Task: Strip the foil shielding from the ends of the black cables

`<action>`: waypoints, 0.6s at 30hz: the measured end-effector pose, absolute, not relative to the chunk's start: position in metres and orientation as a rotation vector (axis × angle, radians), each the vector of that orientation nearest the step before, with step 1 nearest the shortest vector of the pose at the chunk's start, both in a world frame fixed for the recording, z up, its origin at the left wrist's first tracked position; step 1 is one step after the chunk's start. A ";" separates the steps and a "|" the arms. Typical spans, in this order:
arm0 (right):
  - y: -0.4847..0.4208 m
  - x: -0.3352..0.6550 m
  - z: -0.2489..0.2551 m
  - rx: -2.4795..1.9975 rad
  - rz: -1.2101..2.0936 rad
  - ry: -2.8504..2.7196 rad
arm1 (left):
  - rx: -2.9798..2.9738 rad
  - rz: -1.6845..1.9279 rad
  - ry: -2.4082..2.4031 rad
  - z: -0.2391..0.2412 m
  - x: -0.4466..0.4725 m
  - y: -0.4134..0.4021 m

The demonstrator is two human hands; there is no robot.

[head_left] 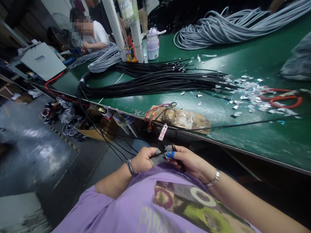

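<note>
In front of my purple shirt, my left hand (144, 159) is closed round a black cable (159, 154), with a piece of grey material, possibly cloth, between the fingers. Close beside it, my right hand (191, 162) pinches the same cable; a blue wrap (170, 154) covers a fingertip. The cable end itself is too small to make out. Just beyond both hands, a worn taped pad (188, 119) lies along the table edge, with red and black wires and a small tag (162, 132) hanging from it.
A long bundle of black cables (146, 84) lies across the green table (246, 140), some strands drooping over its edge. Scraps (244, 95) and orange-handled scissors (286, 100) are on the right. Grey cable coils (212, 31) and a lilac bottle (153, 45) stand behind. A person (97, 33) sits far left.
</note>
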State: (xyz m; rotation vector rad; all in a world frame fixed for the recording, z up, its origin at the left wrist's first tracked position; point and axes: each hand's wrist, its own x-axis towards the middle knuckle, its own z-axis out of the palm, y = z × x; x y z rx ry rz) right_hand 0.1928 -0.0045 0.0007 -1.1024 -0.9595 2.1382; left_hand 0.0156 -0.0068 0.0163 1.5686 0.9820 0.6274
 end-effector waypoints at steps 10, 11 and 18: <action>0.003 0.206 0.013 -1.033 1.272 -1.914 | 1.538 0.589 1.077 0.011 0.011 -0.007; 0.002 0.207 0.012 -1.060 1.139 -2.008 | 1.521 0.592 1.092 0.009 0.011 -0.007; -0.005 0.203 0.016 -1.261 0.414 -2.487 | 1.706 0.609 1.230 0.002 0.011 -0.007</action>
